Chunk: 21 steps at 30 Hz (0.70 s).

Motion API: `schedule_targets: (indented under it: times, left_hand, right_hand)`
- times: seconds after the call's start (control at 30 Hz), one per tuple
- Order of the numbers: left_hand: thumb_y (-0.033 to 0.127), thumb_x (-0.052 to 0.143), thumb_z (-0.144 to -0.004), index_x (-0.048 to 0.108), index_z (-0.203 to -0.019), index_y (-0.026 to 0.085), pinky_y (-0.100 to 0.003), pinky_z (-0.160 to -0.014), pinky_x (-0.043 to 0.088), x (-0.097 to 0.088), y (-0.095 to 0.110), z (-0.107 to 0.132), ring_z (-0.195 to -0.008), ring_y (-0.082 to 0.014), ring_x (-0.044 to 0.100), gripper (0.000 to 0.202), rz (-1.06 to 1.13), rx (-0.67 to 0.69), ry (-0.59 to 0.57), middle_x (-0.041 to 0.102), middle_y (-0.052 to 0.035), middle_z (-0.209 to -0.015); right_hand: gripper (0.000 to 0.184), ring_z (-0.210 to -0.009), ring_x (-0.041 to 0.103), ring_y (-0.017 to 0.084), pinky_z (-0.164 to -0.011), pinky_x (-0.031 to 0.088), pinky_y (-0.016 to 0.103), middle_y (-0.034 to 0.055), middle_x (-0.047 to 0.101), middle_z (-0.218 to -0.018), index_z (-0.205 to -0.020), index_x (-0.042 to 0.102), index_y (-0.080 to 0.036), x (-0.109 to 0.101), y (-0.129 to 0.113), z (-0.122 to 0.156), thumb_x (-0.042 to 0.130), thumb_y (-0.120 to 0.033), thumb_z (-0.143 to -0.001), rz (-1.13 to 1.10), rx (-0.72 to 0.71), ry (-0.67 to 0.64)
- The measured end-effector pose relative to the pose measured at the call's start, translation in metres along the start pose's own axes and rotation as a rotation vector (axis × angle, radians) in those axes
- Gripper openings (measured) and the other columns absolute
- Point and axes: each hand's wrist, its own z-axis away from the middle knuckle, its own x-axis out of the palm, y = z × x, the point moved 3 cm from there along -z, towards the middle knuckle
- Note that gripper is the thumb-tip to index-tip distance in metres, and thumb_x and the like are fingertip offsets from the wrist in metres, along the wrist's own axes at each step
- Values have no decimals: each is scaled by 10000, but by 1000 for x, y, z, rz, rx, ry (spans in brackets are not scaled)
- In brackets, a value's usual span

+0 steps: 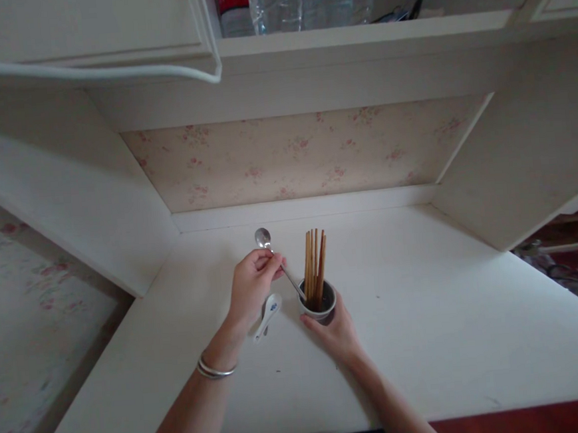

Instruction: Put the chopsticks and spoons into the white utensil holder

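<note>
A metal spoon point(263, 237) is pinched in my left hand point(254, 279), its bowl up and away to the left. The lower end of its handle reaches into the mouth of a round cup point(321, 315). Several wooden chopsticks point(314, 261) stand in that cup, leaning slightly. My right hand point(339, 332) is wrapped around the cup's near right side. On the table by my left wrist lies a white ceramic spoon point(271, 308) with a blue mark, and a darker thing partly hidden beneath it that I cannot make out.
The white tabletop point(427, 312) runs back to a floral-papered panel point(304, 155) between two side boards. Above is a shelf with wrapped plastic bottles point(312, 1) and a red-labelled bottle point(233, 1). A cabinet door point(84, 32) juts out at upper left.
</note>
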Motion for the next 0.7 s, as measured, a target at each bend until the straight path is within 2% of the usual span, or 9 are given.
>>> schedule_targets:
  times: [0.23, 0.43, 0.57, 0.7]
  left_hand:
    - [441, 674, -786, 648, -866, 160, -290, -714, 564, 18, -46, -1, -744, -178, 693, 294, -165, 45, -74, 724, -52, -815]
    - [391, 600, -846, 716, -850, 178, -287, -759, 536, 26, -71, 8, -807, -195, 699, 242, -370, 119, -141, 748, -49, -860]
    - [409, 582, -863, 726, -961, 196, -307, -827, 535, 27, -80, 13, -896, -209, 697, 275, -337, 80, -141, 753, -46, -967]
    - [435, 612, -853, 660, -1149, 185, -340, -918, 521, 28, -86, 27, -1023, -230, 671, 391, -156, -5, -192, 713, -68, -1131]
  right_hand:
    - [831, -1191, 563, 343, -993, 459, 538, 102, 598, -1293, -1355, 417, -274, 0, -1, 0, 811, -422, -639, -4, -30, 10]
    - [788, -1209, 554, 320, -1008, 451, 522, 84, 588, -1313, -1357, 416, -283, 1, -3, -1, 787, -390, -670, -35, -65, -2]
    - [780, -1195, 561, 328, -995, 462, 524, 81, 598, -1295, -1349, 433, -287, 1, -3, 0, 791, -373, -662, -29, -65, 5]
    - [777, -1164, 581, 339, -969, 478, 528, 87, 613, -1270, -1341, 450, -290, 0, -6, 1, 797, -397, -655, -27, -42, 17]
